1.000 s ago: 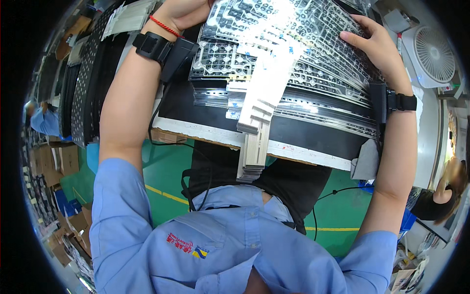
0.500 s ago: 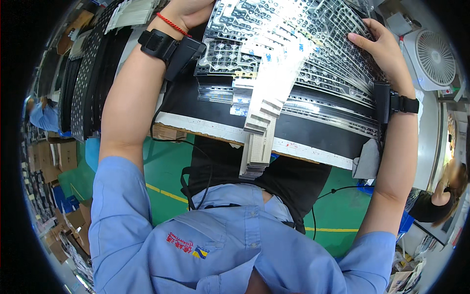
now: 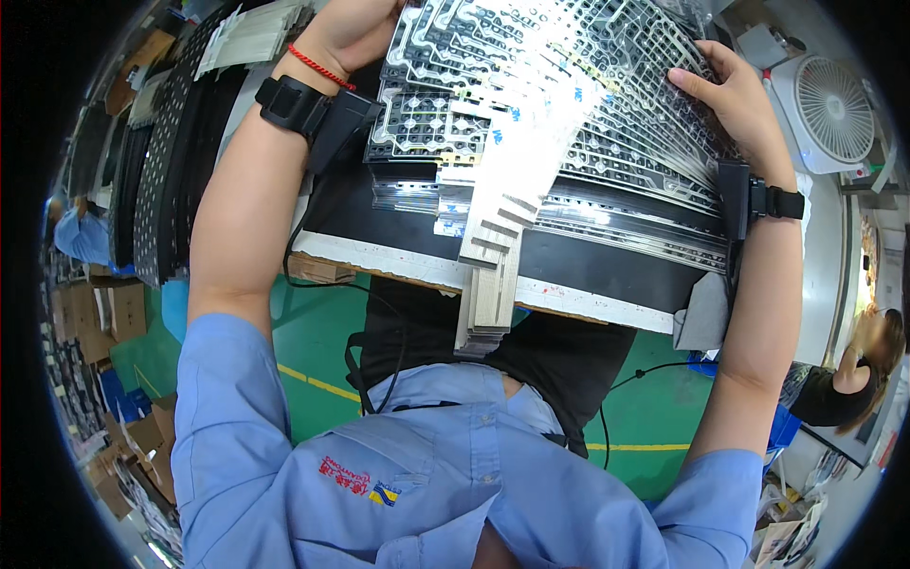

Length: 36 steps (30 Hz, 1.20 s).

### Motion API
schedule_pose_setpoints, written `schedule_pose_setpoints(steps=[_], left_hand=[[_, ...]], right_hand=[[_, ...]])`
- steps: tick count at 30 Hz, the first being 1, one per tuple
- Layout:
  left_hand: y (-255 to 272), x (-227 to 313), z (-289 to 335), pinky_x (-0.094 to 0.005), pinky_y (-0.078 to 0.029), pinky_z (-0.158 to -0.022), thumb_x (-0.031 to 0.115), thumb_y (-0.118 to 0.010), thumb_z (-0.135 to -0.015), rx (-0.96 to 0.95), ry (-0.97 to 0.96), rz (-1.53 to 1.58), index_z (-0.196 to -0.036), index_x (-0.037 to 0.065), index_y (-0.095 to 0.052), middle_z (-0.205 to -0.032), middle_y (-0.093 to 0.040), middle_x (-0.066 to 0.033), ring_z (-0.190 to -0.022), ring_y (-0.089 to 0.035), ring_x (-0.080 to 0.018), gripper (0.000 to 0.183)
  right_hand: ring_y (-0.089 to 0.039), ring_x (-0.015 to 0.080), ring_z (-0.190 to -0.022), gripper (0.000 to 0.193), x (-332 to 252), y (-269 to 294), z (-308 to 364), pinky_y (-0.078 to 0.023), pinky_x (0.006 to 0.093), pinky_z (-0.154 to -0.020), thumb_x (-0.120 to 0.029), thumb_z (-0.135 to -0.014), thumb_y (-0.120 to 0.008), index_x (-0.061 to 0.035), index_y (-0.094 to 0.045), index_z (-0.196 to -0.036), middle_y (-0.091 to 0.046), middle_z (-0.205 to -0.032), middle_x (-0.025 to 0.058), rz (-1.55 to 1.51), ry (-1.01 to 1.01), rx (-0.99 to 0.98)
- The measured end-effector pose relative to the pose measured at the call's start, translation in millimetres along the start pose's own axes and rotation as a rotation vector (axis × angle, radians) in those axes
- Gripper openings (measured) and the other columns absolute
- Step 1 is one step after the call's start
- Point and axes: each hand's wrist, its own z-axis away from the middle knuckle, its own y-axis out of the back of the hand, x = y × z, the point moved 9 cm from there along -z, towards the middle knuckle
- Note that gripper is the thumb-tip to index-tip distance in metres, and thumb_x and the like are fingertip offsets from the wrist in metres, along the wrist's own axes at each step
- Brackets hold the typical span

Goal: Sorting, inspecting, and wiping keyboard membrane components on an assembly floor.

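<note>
A fanned stack of keyboard membrane circuit sheets [image 3: 427,119], clear with silver traces and dark key patterns, lies on a black-topped table. Their pale, ribbon-like tails [image 3: 493,232] overlap and hang past the table's near edge. At the upper left, my left hand [image 3: 365,33] is beside the stack's left side; its fingers run out of the picture or are hidden. My right hand [image 3: 735,100] grips the stack's right edge, thumb on the top sheet, the other fingers at the far side and partly hidden. Glare washes out the middle of the stack.
A white fan [image 3: 832,109] stands at the right, and a grey cloth [image 3: 701,313] hangs at the table's near right corner. Dark perforated strips [image 3: 156,190] are piled at the left. Cables dangle below the table. Another person [image 3: 853,379] sits at the far right.
The sheets and both hands sit slightly further left in the picture, along with the surroundings. My right hand keeps its place at the stack's edge.
</note>
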Motion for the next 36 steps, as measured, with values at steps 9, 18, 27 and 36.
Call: schedule_pose_setpoints(steps=[9,18,27,36], left_hand=[[10,3,4,-0.0336,-0.052,-0.1,0.01,-0.056,-0.1,0.097,-0.037,-0.052,-0.138,-0.007,-0.051,-0.13,-0.065,-0.0153,-0.114,-0.065,-0.0204,0.042],[19,-9,0,-0.0329,-0.054,-0.097,0.011,-0.054,-0.101,0.055,0.017,0.067,-0.135,-0.006,-0.054,-0.127,-0.066,-0.0133,-0.109,-0.067,-0.0194,0.038],[26,-10,1,-0.0325,-0.057,-0.092,0.01,-0.051,-0.104,0.104,0.031,-0.027,-0.128,-0.005,-0.058,-0.119,-0.069,-0.0131,-0.104,-0.068,-0.0186,0.03],[33,-11,-3,-0.0321,-0.052,-0.098,0.019,-0.047,-0.107,0.195,0.012,0.024,-0.133,-0.002,-0.058,-0.123,-0.068,-0.0115,-0.112,-0.065,-0.0164,0.036]], right_hand=[[-0.065,0.0087,-0.09,0.049,1,10,2,-0.051,0.0225,-0.082,-0.022,-0.086,-0.083,0.0021,-0.063,-0.124,-0.071,-0.106,0.005,-0.021,-0.03,0.04],[-0.065,0.0091,-0.091,0.045,-4,-5,3,-0.051,0.0232,-0.083,-0.022,-0.086,-0.082,0.0009,-0.064,-0.12,-0.071,-0.106,0.0052,-0.028,-0.058,0.007],[-0.066,0.0072,-0.089,0.043,6,5,1,-0.052,0.0215,-0.08,-0.02,-0.087,-0.081,0.0006,-0.064,-0.121,-0.072,-0.105,0.0042,-0.036,-0.081,0.04],[-0.067,0.0085,-0.088,0.04,10,16,-2,-0.053,0.0229,-0.081,-0.018,-0.088,-0.08,0.0012,-0.065,-0.119,-0.072,-0.105,0.0049,-0.092,-0.039,0.055]])
